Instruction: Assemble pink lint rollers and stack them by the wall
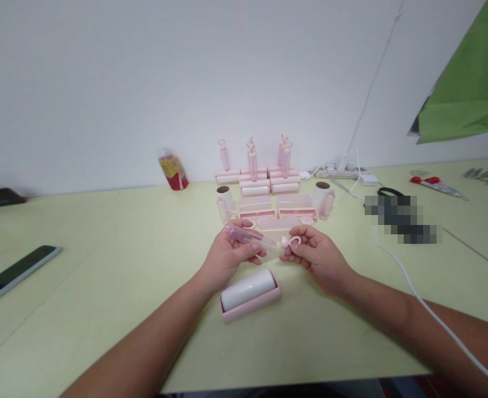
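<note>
Translucent pink, the tube [260,239] sits gripped in the left hand [228,258], beyond the white roll [248,290]; the right hand [321,255] pinches the looped cap [284,242] just beside its end. Keeping both in line should help them meet squarely. Further beyond the roll, leftward, a red-and-yellow packet [172,170] shows no legible writing.

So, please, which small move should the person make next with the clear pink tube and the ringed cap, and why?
Probably the right grip should guide the ringed cap onto the clear pink tube in the left grip: the cap faces the tube's end, seemingly just apart, and the upright tubes behind carry similar loops on top.
</note>
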{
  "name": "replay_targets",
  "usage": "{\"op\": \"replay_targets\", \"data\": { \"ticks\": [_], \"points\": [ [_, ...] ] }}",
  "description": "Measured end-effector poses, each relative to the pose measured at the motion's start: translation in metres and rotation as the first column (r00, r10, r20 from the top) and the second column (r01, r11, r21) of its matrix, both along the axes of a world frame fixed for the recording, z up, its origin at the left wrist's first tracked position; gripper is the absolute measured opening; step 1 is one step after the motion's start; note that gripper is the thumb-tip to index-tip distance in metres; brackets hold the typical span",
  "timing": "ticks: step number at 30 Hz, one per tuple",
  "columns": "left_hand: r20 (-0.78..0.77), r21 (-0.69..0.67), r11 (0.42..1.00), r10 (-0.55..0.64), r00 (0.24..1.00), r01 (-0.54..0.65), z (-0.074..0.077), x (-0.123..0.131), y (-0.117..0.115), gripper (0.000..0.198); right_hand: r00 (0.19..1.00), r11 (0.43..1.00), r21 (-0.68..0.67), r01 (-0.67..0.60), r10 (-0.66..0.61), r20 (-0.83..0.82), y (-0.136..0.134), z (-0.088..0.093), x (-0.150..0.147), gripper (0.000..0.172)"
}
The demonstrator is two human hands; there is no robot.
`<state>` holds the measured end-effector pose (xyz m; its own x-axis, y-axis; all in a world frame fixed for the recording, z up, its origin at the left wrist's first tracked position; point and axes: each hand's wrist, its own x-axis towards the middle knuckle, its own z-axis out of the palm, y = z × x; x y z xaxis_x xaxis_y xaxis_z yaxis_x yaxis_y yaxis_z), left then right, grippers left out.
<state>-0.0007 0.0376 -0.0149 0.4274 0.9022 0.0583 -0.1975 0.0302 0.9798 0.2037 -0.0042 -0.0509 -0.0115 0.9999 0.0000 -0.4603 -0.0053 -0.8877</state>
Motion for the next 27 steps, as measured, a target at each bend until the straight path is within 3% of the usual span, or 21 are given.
{"op": "replay_targets", "data": {
  "ticks": [6, 14, 27],
  "points": [
    [0.065, -0.043, 0.999, -0.007, 0.998, 0.01, 0.001, 0.0012, -0.0036, 0.064, 0.985, 0.99, -0.022, -0.138, 0.135, -0.103, -0.0074, -0.0016, 0.0001, 0.026],
    [0.089, -0.068, 0.996, -0.05, 0.995, 0.056, 0.0012, -0.0004, -0.0043, 0.046, 0.99, 0.99, -0.003, -0.139, 0.139, -0.004, -0.0094, -0.0023, -0.0013, 0.029],
    [0.065, -0.035, 0.999, -0.037, 0.997, 0.04, 0.0024, -0.0004, -0.0055, 0.052, 0.985, 0.987, 0.081, -0.139, 0.129, 0.112, -0.0102, -0.0028, -0.0012, 0.027]
  ]
}}
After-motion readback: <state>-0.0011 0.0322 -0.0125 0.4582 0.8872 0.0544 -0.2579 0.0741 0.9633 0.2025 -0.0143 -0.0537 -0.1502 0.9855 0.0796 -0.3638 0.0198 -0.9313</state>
